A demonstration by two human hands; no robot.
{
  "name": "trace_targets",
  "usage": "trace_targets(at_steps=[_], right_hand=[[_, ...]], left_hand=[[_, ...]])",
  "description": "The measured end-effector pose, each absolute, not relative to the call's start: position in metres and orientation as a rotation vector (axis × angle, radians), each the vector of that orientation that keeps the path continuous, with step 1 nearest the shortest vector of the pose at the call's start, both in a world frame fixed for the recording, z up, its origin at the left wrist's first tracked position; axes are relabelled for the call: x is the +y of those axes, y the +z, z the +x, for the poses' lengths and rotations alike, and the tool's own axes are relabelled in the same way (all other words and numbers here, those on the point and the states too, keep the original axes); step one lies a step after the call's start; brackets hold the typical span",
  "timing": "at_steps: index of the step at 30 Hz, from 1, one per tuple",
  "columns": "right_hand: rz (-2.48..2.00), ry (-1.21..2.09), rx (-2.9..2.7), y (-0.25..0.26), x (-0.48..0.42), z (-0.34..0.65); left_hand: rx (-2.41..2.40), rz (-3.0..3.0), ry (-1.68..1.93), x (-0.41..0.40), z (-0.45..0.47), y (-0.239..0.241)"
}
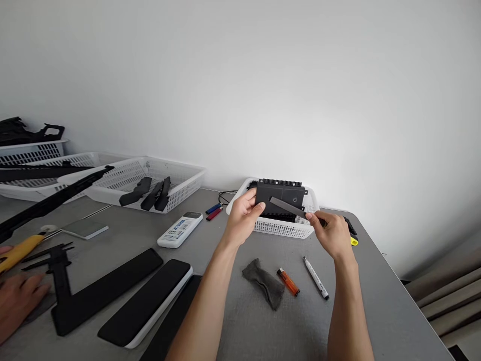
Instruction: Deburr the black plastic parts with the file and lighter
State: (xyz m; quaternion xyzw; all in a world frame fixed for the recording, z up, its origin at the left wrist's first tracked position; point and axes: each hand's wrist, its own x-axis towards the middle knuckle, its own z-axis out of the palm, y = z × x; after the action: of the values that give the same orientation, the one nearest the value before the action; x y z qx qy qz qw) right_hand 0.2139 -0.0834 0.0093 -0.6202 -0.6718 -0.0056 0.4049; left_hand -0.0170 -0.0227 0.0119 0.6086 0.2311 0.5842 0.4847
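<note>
So the left hand [244,215] has the black panel [276,194] pinched by its left edge, thumb on the front face and fingers mostly hidden round the back; the panel sits up in view right at the small white basket [285,229], covering part of it, though I can't tell if it's actually resting on anything in there; its top edge has a row of notches and there's a little round mark toward the right side. The right hand [332,231] is closed around one end of a flat dark strip [288,206], which slants up and left across the front of the panel; can't say for sure whether the tip is touching it. Nearer on the grey table [300,331] there's a crumpled grey cloth [259,281], with an orange lighter [288,282] just beside it and a white marker [316,278] a bit further right; over to the left is a white device with a dark screen [180,229], near a blue item [213,208] and a red item [214,214]; at the far left another person's hand [22,301] lies by some black calipers [60,271].
</note>
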Motion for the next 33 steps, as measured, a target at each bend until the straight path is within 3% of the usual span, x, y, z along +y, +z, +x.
trace_targets(at_steps=[15, 33], right_hand=[[-1.509, -0.001, -1.705, 0.010, -0.084, 0.219], [-1.572, 0.072, -1.648, 0.010, -0.085, 0.221]], left_hand=[[0.580, 1.456, 1.411, -0.028, -0.014, 0.016], [0.770, 1.331, 1.679, -0.012, -0.016, 0.006]])
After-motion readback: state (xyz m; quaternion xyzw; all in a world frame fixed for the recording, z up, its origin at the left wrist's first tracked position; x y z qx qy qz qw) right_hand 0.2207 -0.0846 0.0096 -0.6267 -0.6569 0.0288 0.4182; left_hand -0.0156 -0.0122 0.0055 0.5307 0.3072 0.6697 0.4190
